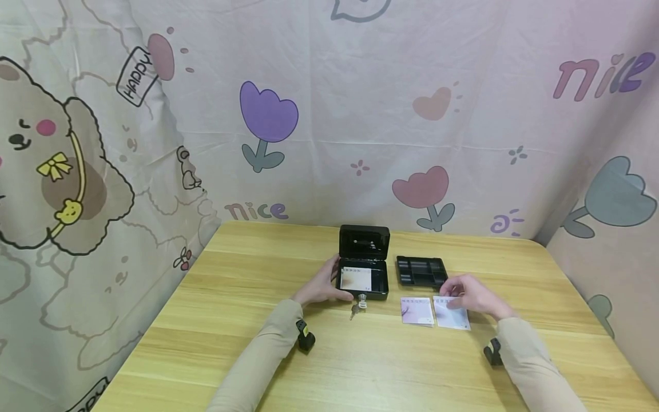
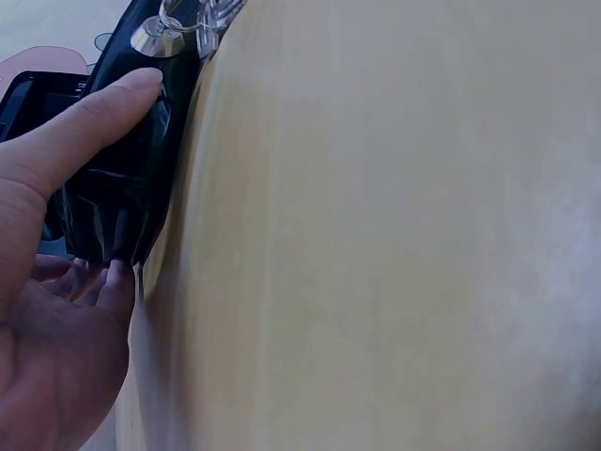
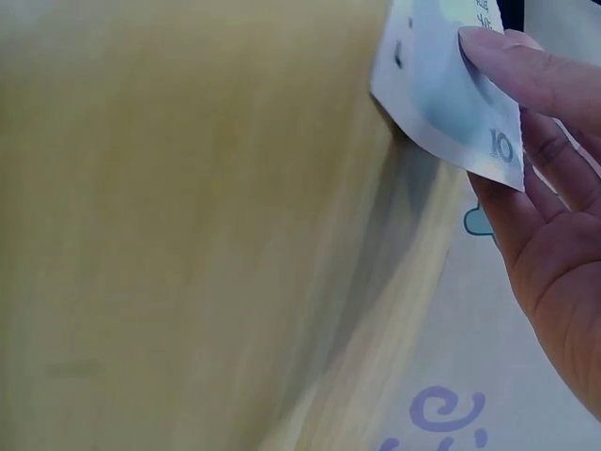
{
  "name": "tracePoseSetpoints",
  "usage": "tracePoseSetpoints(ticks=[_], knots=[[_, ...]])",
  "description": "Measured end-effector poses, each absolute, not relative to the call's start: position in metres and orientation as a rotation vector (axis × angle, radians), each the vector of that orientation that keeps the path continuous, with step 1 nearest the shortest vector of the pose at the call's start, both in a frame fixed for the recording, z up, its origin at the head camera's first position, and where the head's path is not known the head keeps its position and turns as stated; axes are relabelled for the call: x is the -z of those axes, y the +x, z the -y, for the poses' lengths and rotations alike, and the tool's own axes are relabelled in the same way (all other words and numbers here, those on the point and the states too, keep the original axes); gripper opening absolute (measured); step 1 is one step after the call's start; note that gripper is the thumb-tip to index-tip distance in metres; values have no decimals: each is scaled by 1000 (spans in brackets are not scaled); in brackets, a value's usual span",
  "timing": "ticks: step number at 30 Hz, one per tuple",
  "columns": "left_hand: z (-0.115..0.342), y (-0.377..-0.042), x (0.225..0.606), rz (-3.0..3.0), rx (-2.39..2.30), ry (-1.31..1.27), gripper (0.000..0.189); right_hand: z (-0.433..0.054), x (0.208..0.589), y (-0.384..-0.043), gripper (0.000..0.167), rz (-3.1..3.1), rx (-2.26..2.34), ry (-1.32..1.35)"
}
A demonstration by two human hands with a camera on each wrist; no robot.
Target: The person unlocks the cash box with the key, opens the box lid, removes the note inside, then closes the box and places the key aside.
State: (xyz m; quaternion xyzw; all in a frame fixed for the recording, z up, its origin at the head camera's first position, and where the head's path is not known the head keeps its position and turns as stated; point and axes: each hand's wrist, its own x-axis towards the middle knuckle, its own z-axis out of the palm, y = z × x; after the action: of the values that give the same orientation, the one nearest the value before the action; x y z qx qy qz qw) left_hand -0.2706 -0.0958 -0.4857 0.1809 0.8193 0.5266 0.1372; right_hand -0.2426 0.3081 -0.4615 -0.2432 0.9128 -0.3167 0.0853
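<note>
My left hand [image 1: 323,284] holds the left front corner of a black cash box [image 1: 379,296], thumb on its front and fingers at its side. Its lid [image 1: 364,240] stands raised, and a pale printed paper sheet [image 1: 356,280] lies inside. A key [image 1: 354,311] on a ring hangs at the front lock [image 2: 158,39]. On the right, my right hand [image 1: 477,294] pinches a pale blue printed paper sheet [image 3: 441,103] between thumb and fingers. That sheet, marked "10", is tilted, with one edge raised off the table in the right wrist view. Beside it lies a pinkish sheet [image 1: 417,312].
A black compartment tray [image 1: 422,273] sits on the wooden table [image 1: 381,366], right of the box and behind the paper sheets. A printed cloth [image 1: 329,114] hangs behind the table's far edge. Each forearm wears a small black camera [image 1: 306,339] at the wrist.
</note>
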Motion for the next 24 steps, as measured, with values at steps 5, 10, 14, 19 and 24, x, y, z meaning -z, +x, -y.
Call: tracePoseSetpoints(ticks=[5, 10, 14, 19, 24], knots=[[96, -270, 485, -2382, -1504, 528, 125, -306, 463, -241, 22, -2764, 927, -742], [96, -270, 487, -2380, -1508, 540, 125, -304, 463, -239, 21, -2800, 888, -711], [96, -271, 486, -2373, -1515, 529, 125, -302, 461, -238, 21, -2814, 845, -707], [96, -271, 487, -2379, -1512, 523, 125, -301, 461, -237, 22, -2837, 796, -679], [96, -270, 487, -2391, -1499, 529, 125, -300, 462, -237, 22, -2857, 768, -677]])
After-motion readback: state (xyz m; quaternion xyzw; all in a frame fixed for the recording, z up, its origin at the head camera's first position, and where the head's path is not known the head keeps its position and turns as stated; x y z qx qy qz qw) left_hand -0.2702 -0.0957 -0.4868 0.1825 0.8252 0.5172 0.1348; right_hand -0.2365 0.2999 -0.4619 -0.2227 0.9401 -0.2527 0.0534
